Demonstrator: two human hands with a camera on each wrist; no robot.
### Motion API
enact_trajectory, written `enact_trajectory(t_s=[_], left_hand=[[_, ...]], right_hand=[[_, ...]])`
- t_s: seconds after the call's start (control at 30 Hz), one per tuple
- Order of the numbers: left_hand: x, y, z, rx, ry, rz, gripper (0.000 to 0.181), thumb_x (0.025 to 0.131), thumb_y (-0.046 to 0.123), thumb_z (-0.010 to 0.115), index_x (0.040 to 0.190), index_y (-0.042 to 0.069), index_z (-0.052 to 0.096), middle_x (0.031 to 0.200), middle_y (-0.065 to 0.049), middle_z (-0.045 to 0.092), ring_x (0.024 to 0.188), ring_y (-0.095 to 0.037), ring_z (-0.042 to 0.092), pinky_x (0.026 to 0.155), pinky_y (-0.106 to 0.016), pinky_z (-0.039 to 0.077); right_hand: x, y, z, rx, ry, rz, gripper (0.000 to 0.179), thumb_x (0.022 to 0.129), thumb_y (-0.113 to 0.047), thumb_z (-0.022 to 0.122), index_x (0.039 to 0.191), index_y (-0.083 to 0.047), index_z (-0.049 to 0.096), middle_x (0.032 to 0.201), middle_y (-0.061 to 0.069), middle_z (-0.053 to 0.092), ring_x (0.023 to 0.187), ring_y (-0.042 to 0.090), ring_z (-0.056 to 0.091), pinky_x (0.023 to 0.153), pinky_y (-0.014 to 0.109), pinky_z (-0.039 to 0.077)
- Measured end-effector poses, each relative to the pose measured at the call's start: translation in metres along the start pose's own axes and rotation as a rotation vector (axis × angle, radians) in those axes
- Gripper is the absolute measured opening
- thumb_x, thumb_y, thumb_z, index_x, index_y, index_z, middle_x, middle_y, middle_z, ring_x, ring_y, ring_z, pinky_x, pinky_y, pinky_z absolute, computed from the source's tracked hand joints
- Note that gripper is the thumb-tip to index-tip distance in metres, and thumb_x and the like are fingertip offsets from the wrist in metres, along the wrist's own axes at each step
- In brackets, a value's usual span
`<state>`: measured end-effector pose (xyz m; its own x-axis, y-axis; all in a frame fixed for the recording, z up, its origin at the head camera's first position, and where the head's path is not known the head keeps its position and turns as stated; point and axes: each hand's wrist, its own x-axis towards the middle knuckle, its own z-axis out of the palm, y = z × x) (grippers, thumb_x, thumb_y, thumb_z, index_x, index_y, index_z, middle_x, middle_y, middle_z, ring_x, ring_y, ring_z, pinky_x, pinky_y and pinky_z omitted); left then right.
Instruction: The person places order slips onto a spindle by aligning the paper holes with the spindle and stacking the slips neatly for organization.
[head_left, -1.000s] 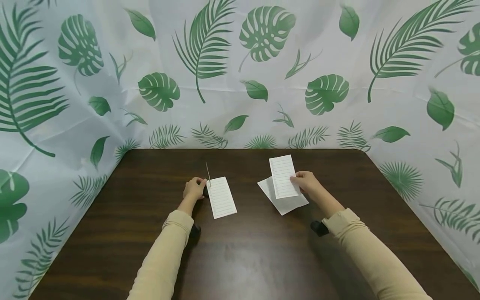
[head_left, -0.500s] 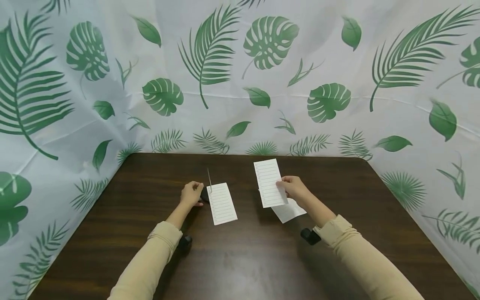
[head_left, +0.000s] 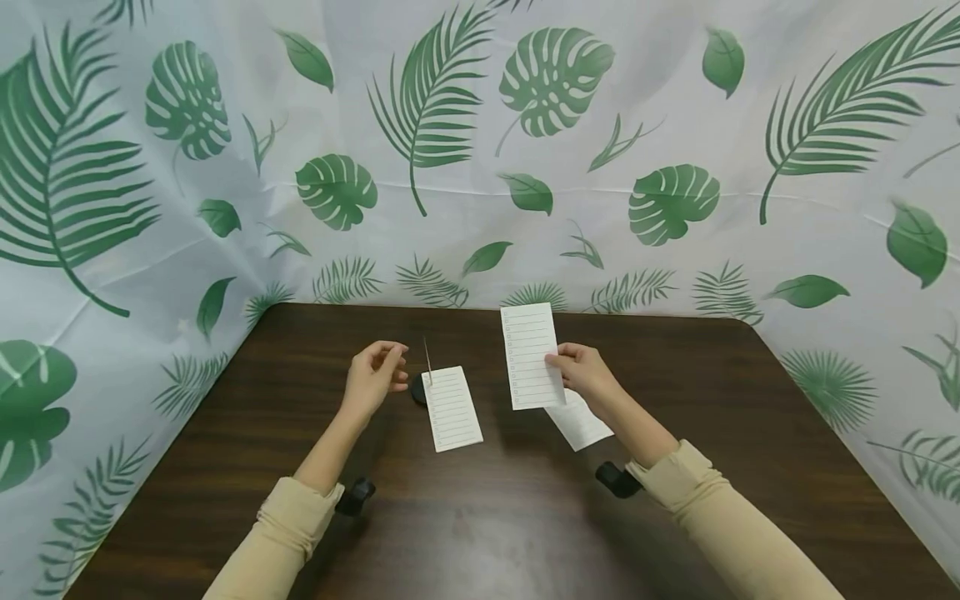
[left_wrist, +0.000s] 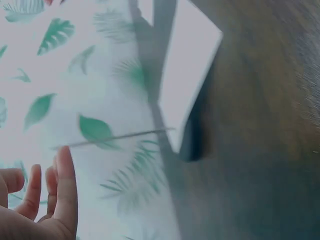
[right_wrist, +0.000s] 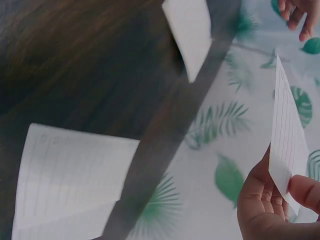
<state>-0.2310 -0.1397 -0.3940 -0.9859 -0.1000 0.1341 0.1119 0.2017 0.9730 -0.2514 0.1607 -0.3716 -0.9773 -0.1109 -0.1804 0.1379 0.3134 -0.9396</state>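
Observation:
My right hand [head_left: 588, 371] pinches a white lined checklist sheet [head_left: 532, 354] by its right edge, thumb in front, raised over the table. Left of it stands a paper spike: a thin upright metal needle [head_left: 427, 358] on a round black base [head_left: 418, 391]. Lined sheets [head_left: 453, 408] are pierced near their top left corner by the needle and cover part of the base. My left hand [head_left: 372, 379] hovers just left of the spike, fingers loosely bent and holding nothing; in the left wrist view a fingertip [left_wrist: 65, 155] overlaps the needle's tip.
More lined paper [head_left: 579, 423] lies on the dark wooden table [head_left: 487, 517], partly hidden behind the held sheet and right hand; the right wrist view shows its fold or overlap. A white leaf-print curtain [head_left: 465, 167] hangs behind the table. Black wrist cameras [head_left: 618, 480] sit under both forearms.
My right hand has lifted the sheet off the other paper and carried it left, turning it more upright. My left hand has let go of the spike's base and drawn back left and up.

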Motion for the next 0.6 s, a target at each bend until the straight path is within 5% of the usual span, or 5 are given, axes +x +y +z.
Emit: enact_trajectory(t_s=[0.23, 0.47, 0.6], left_hand=[[-0.013, 0.018, 0.015, 0.018, -0.095, 0.075, 0.025, 0.098, 0.014, 0.051, 0.107, -0.007, 0.061, 0.09, -0.019, 0.063, 0.066, -0.015, 0.062, 0.057, -0.023, 0.058], [-0.021, 0.026, 0.031, -0.005, -0.153, 0.082, 0.028, 0.097, 0.018, 0.054, 0.109, -0.005, 0.065, 0.103, -0.023, 0.067, 0.079, -0.03, 0.067, 0.062, -0.033, 0.06], [-0.02, 0.034, 0.04, -0.026, -0.175, 0.083, 0.028, 0.093, 0.018, 0.059, 0.11, -0.004, 0.065, 0.105, -0.023, 0.067, 0.078, -0.029, 0.069, 0.061, -0.036, 0.06]], right_hand=[[-0.022, -0.011, 0.01, 0.032, -0.047, -0.047, 0.024, 0.097, -0.012, 0.049, 0.11, 0.008, 0.054, 0.086, -0.003, 0.067, 0.075, 0.007, 0.059, 0.071, 0.023, 0.049], [-0.033, -0.021, 0.027, 0.065, -0.09, -0.077, 0.021, 0.096, -0.01, 0.051, 0.105, 0.008, 0.055, 0.081, -0.004, 0.067, 0.072, 0.007, 0.058, 0.068, 0.023, 0.047], [-0.034, -0.026, 0.034, 0.061, -0.097, -0.091, 0.02, 0.095, -0.009, 0.051, 0.104, 0.008, 0.056, 0.085, 0.002, 0.07, 0.073, 0.008, 0.059, 0.068, 0.024, 0.048]])
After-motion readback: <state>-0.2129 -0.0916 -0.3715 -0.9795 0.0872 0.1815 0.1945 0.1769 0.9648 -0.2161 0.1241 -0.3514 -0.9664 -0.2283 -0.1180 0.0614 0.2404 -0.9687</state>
